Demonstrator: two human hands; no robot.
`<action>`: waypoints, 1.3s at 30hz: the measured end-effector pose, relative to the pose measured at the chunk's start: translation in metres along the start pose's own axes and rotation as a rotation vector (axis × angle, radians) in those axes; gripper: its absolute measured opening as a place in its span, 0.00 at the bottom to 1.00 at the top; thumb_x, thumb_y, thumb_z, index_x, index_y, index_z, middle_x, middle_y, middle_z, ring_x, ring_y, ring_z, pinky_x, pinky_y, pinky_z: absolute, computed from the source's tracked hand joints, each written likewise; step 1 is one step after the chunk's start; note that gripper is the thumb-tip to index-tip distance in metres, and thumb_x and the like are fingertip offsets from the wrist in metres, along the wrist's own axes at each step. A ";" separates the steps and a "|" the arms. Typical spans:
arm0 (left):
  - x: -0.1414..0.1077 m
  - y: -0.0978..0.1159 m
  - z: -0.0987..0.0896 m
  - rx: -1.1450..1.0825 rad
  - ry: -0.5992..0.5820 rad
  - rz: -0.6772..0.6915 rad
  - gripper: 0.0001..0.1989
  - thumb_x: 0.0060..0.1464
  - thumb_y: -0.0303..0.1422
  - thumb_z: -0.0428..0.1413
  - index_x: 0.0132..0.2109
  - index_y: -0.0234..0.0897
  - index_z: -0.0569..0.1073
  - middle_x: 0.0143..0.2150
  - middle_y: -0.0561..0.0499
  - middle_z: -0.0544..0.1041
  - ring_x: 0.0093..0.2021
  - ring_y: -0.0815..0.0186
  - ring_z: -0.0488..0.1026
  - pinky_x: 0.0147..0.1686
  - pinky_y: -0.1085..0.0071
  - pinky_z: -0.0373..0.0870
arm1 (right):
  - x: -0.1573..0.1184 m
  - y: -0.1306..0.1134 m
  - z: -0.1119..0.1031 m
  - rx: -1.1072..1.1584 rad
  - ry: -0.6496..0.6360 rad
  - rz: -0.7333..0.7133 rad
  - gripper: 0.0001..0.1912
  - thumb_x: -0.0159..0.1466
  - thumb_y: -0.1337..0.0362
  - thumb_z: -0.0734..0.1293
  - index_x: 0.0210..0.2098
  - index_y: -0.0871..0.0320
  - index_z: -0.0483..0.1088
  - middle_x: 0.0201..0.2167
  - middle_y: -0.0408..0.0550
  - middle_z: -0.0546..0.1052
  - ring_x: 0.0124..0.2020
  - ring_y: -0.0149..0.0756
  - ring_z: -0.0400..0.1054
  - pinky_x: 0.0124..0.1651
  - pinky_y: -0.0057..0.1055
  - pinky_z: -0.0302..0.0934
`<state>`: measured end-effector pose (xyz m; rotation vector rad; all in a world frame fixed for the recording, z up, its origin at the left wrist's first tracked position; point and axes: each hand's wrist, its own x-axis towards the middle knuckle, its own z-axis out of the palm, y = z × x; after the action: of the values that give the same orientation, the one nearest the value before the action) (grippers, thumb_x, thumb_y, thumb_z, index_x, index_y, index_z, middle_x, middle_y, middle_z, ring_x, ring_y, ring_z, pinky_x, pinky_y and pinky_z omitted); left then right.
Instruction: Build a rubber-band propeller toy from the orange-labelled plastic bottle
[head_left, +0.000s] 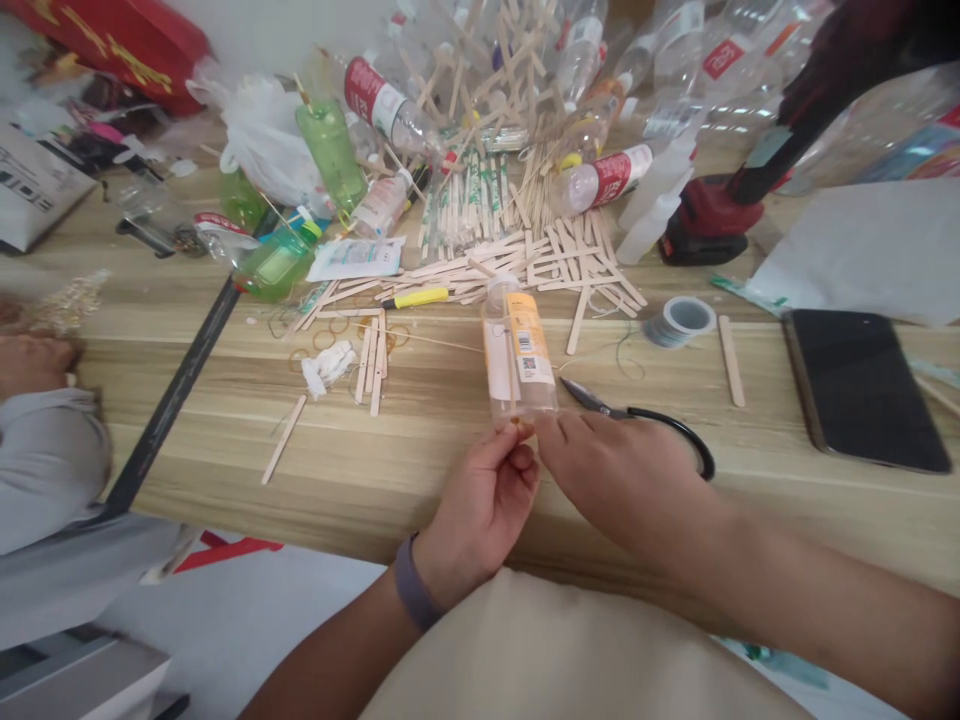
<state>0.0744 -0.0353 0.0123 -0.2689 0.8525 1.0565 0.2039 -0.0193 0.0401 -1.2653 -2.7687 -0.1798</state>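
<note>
A clear plastic bottle [499,350] with an orange and white label lies on the table, its cap end away from me. A thin wooden stick [512,368] runs along it. At the bottle's near end, my left hand [484,490] pinches a small orange-brown piece [519,425] that looks like a rubber band. My right hand [622,460] meets it there with closed fingers bent downward; their grip is hidden. Black-handled scissors [592,398] lie partly under my right hand.
Craft sticks [480,262], bottles [609,180] and a yellow-handled cutter [420,298] crowd the back. A wire spool [679,322], a phone [866,388] and a cordless tool [709,220] are to the right. Another person's hand [34,365] works at the left.
</note>
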 end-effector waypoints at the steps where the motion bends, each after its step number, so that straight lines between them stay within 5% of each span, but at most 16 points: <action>1: 0.000 0.000 0.000 -0.002 -0.005 0.003 0.07 0.57 0.20 0.54 0.31 0.31 0.72 0.27 0.55 0.70 0.24 0.77 0.63 0.27 0.80 0.63 | 0.001 -0.003 0.000 0.020 -0.050 0.053 0.11 0.51 0.79 0.61 0.24 0.59 0.70 0.14 0.50 0.70 0.15 0.35 0.62 0.18 0.32 0.38; 8: 0.000 0.000 0.002 0.033 -0.050 0.020 0.07 0.56 0.23 0.56 0.30 0.31 0.74 0.29 0.53 0.73 0.27 0.75 0.67 0.33 0.77 0.64 | 0.006 -0.017 0.006 0.241 -0.007 0.300 0.12 0.62 0.69 0.63 0.22 0.57 0.70 0.09 0.47 0.65 0.11 0.33 0.60 0.16 0.29 0.41; 19: 0.002 -0.003 0.004 0.076 -0.040 0.016 0.06 0.57 0.23 0.56 0.30 0.32 0.72 0.25 0.55 0.70 0.23 0.77 0.62 0.27 0.79 0.62 | 0.007 -0.017 0.003 0.301 -0.039 0.485 0.11 0.61 0.67 0.66 0.21 0.57 0.70 0.10 0.48 0.67 0.13 0.35 0.64 0.19 0.30 0.45; 33: -0.002 0.003 -0.002 0.309 -0.010 0.097 0.05 0.50 0.24 0.59 0.28 0.31 0.71 0.21 0.56 0.69 0.20 0.76 0.62 0.21 0.78 0.58 | 0.027 0.010 -0.004 0.446 -0.444 0.620 0.18 0.59 0.62 0.66 0.14 0.55 0.65 0.16 0.45 0.68 0.19 0.33 0.59 0.21 0.29 0.42; 39: -0.002 0.000 -0.003 0.298 0.005 0.083 0.07 0.52 0.22 0.56 0.27 0.31 0.70 0.21 0.55 0.69 0.20 0.77 0.63 0.22 0.80 0.59 | 0.025 0.022 -0.003 0.685 -0.587 0.605 0.19 0.58 0.59 0.66 0.13 0.56 0.64 0.10 0.39 0.60 0.14 0.28 0.53 0.21 0.28 0.43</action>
<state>0.0725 -0.0389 0.0117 0.0149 1.0188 0.9904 0.2045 0.0130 0.0479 -2.0196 -2.2551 1.2244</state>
